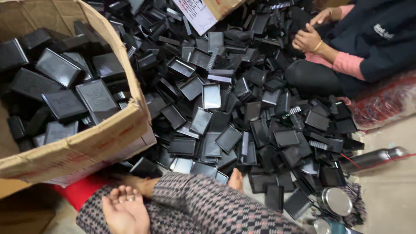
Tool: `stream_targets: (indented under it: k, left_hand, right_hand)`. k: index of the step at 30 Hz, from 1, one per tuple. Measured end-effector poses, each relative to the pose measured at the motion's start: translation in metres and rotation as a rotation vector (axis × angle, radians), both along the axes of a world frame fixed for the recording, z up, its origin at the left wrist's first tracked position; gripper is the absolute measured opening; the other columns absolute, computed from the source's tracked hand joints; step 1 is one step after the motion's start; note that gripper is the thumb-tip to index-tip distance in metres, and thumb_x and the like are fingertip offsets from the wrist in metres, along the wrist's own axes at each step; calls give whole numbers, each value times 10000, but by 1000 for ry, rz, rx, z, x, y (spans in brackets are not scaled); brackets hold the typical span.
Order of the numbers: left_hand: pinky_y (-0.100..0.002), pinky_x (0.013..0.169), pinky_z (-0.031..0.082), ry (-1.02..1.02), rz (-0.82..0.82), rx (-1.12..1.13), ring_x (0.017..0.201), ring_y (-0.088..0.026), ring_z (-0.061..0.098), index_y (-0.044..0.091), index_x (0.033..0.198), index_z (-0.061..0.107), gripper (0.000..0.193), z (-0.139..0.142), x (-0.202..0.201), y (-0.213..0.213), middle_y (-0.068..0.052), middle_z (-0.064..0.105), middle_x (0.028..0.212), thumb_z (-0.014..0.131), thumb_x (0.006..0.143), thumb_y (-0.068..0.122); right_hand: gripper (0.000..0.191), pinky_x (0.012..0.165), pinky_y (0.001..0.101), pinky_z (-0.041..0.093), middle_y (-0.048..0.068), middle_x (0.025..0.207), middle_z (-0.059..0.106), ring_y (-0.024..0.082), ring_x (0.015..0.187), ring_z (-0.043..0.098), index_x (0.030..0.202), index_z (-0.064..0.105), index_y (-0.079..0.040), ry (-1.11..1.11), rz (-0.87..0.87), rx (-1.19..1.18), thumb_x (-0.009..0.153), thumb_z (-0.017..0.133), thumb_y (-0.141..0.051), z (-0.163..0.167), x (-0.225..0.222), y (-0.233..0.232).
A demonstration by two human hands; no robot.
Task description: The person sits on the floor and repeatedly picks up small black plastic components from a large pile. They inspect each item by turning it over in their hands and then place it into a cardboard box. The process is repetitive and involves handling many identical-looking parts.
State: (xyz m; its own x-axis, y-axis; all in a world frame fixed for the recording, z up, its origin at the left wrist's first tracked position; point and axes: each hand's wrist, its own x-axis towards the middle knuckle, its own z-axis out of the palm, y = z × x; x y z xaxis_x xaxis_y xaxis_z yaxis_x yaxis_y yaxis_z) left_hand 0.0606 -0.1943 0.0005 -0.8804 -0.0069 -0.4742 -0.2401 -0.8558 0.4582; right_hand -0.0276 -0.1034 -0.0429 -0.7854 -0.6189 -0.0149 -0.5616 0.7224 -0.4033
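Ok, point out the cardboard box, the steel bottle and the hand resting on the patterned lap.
cardboard box (93, 141): head view, on its front wall.
steel bottle (372, 158): head view, mid-body, lying on the floor.
hand (123, 211): head view, on the open palm, with a ring on one finger.

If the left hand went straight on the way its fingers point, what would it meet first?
Probably the near wall of the cardboard box, which stands just beyond the curled fingers of the left hand. Depth is unclear, so the red cloth lying low under the box's edge might come first.
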Motion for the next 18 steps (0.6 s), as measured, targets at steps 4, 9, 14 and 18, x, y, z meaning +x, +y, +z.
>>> stream_targets:
  k: [4,9,14,18]
  left_hand:
    - [-391,966,471,6,-37,37,1006,-186,567,144,1017,612,387,-3,5,2,-28,627,1072,453,1147,471]
    - [-374,985,457,-24,-69,60,1018,-186,555,129,1020,592,366,-2,8,12,-40,617,1074,436,1158,430]
    - [-377,971,458,10,-79,58,1007,-184,549,129,1022,584,370,-2,10,16,-41,612,1069,436,1150,443]
    - [-385,973,457,25,-72,30,1000,-187,553,129,1023,589,378,-10,5,17,-41,608,1052,440,1156,451]
  right_hand:
    - [257,964,455,494,160,1158,664,379,1123,623,1144,690,-63,27,37,177,980,594,-237,1,-15,-18]
    - [252,957,471,489,148,1165,656,387,1133,615,1143,696,-88,43,66,298,979,598,-253,-6,-6,-23]
    - [246,950,488,484,136,1173,648,394,1144,607,1142,702,-113,52,84,361,979,602,-268,-4,-9,-26]
    - [242,945,501,480,127,1179,642,401,1152,601,1141,706,-133,58,91,396,978,605,-281,0,-16,-30]
